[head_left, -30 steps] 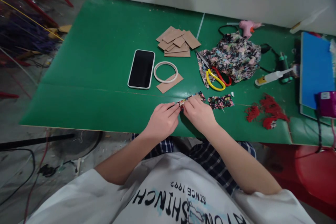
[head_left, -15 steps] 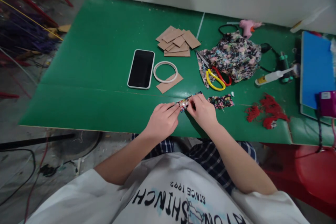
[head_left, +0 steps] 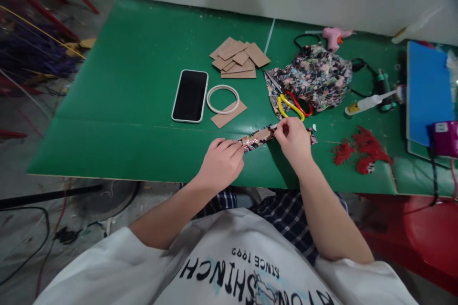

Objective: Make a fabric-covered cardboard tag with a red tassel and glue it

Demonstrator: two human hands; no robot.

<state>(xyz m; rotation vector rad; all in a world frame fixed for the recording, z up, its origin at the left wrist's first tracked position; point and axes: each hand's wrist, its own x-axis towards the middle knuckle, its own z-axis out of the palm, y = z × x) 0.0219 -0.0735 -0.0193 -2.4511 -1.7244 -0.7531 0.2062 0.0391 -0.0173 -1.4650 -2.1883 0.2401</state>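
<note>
A narrow strip of dark floral fabric (head_left: 249,143) lies slantwise near the table's front edge, with bare brown cardboard (head_left: 264,135) showing along its middle. My left hand (head_left: 222,162) holds the strip's left end down, fingers close together. At the other end, my right hand (head_left: 294,137) is closed in a pinch on a thin pale strip (head_left: 274,126), which looks like tape backing. A second floral fabric piece (head_left: 313,136) is partly hidden behind that hand. Just beyond lie scissors (head_left: 294,106) with one yellow and one red handle.
Around the work lie a phone (head_left: 190,96), a tape roll (head_left: 208,97), a cardboard piece (head_left: 229,115), stacked cardboard pieces (head_left: 238,74) and bunched floral cloth (head_left: 322,76). Rightward are a pink glue gun (head_left: 333,38), a white bottle (head_left: 365,104), red tassels (head_left: 370,145) and a blue board (head_left: 429,95).
My right hand has moved right and slightly away from me, along the fabric strip, uncovering its cardboard middle. It now covers much of the second fabric piece. My left hand stays nearly in place.
</note>
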